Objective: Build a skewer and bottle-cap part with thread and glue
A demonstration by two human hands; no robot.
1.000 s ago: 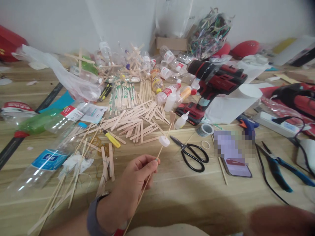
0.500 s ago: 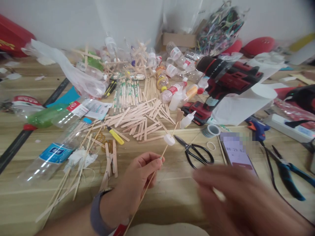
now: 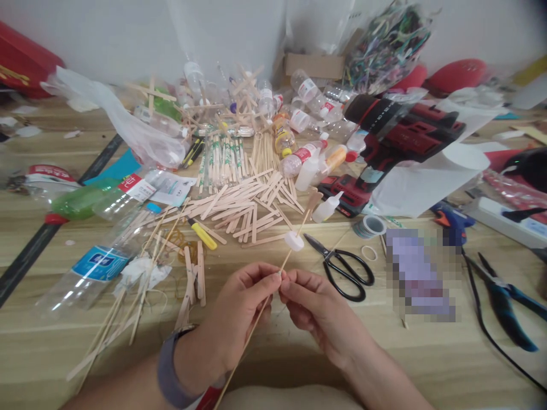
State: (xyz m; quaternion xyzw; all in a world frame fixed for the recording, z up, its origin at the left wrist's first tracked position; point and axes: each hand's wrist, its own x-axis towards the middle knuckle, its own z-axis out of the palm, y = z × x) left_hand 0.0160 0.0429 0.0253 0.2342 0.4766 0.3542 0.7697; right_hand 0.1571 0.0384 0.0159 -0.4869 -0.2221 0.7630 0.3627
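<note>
My left hand [image 3: 239, 302] pinches a thin bamboo skewer [image 3: 239, 360] that slants up and away from me. Higher on the skewer sits a white bottle cap [image 3: 294, 241], and small flat wooden pieces [image 3: 314, 198] show at its far end. A small greenish bit, perhaps thread or tape, is at my left fingertips. My right hand [image 3: 320, 310] is closed in a pinch against those fingertips; what it holds, if anything, is too small to make out. Black-handled scissors [image 3: 348, 267] lie just beyond my right hand.
Loose craft sticks [image 3: 239, 205] spread ahead, with plastic bottles [image 3: 299, 162] behind them. A red drill [image 3: 397, 131] stands at right, near a tape roll [image 3: 370, 226], glue bottle [image 3: 327, 209] and pliers [image 3: 504, 307]. At left are a yellow-handled tool [image 3: 202, 234] and a clear bottle [image 3: 92, 270].
My right hand, blurred and apart at the right before, has come left to meet my left fingertips at the skewer. The left hand keeps its hold in nearly the same place.
</note>
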